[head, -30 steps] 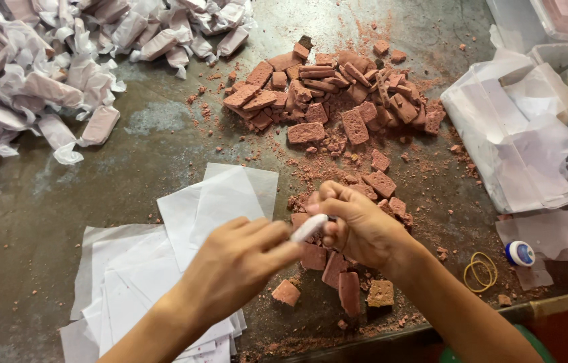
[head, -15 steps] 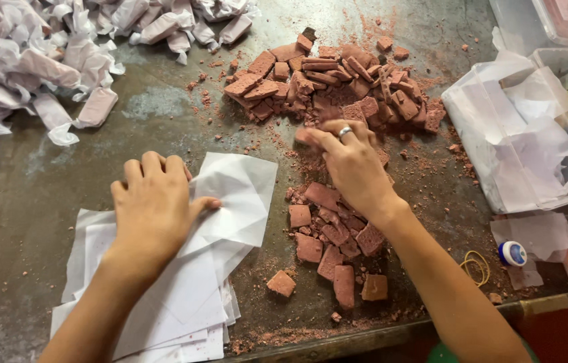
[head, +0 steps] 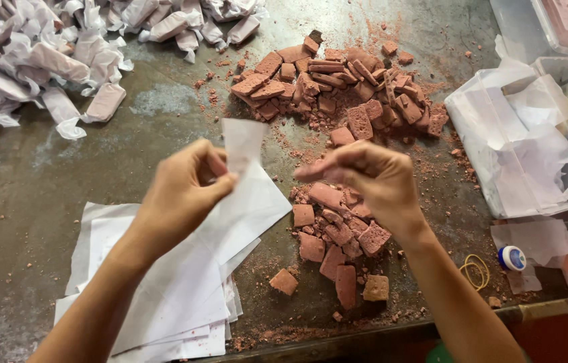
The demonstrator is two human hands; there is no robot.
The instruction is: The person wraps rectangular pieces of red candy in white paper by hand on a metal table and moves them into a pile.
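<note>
My left hand (head: 183, 191) pinches the edge of a thin white paper sheet (head: 247, 168) and lifts it off the stack of white sheets (head: 163, 302) lying at the near left. My right hand (head: 371, 178) is closed just to the right of the sheet, with the end of a reddish-brown bar (head: 305, 173) showing at its fingertips; the rest of the bar is hidden in the fingers. Under that hand lies a small heap of the same bars (head: 337, 232). A larger heap of bars (head: 344, 81) sits farther back on the dark metal table (head: 62, 181).
A pile of paper-wrapped pieces (head: 42, 54) fills the far left. At the right are a clear bag of white papers (head: 526, 148), clear plastic tubs (head: 552, 27), yellow rubber bands (head: 475, 269) and a small blue-and-white cap (head: 513, 257). Red crumbs are scattered about. The table's front edge (head: 364, 333) is near.
My left hand went from pressing flat on the paper stack to lifting one sheet. My right hand came back from the far heap, closed on a bar, towards the sheet.
</note>
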